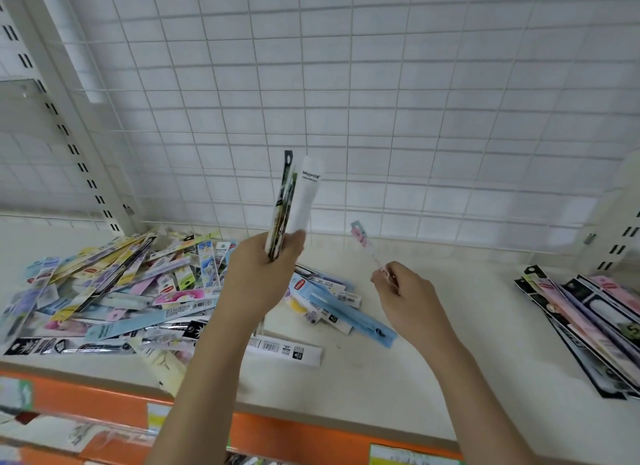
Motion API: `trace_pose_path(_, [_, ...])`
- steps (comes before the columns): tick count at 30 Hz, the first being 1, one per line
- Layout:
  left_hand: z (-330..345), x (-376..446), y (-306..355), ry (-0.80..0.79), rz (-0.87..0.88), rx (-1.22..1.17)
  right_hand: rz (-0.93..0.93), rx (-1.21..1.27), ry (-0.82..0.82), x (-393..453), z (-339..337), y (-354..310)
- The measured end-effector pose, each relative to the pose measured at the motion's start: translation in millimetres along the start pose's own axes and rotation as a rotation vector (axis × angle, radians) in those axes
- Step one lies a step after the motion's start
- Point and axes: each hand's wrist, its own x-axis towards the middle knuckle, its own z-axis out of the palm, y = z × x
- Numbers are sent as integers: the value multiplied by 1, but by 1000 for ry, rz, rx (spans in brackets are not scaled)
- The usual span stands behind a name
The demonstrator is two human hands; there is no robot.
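Both hands are up over the shelf (433,353) here. The left hand (259,277) sits just off the middle of the view, fingers wrapped round the lower end of a bundle of packets (298,198). That bundle stands nearly upright, pointing to twelve o'clock, with a dark packet on its left face and a white one with small dark lettering on its right.

Over at three o'clock from it, near but apart, the right hand (408,291) pinches the bottom tip of a single pink packet (362,239) between thumb and fingers. The packet is slim and blurred, and it leans toward eleven o'clock with its hang-tab end topmost. The two held lots do not touch.

Down on the shelf, at nine o'clock from the left hand, a loose heap of packets (104,291) sprawls every which way in blues, pinks, yellows and blacks. Under the hands, at six o'clock, a white barcode packet (287,350) lies flat by itself, and a long blue packet (353,317) lies between the wrists. Far out at three o'clock, well apart, a neater stack of packets (588,326) lies side by side. A white wire grid (381,101) fills twelve o'clock behind it all. An orange edge strip (104,402) runs along the shelf front at seven o'clock.
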Motion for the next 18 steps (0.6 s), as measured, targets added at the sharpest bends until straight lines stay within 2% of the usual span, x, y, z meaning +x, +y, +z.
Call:
trace_pose_path(5, [-10, -3, -10, 54, 10, 59, -16, -198, -126, 6, 14, -7])
trace_pose_path(10, [-25, -6, -13, 142, -22, -38, -10, -387, -245, 7, 28, -16])
trace_pose_path(18, [-43, -10, -24, 179, -117, -62, 14, -385, -321, 10, 21, -18])
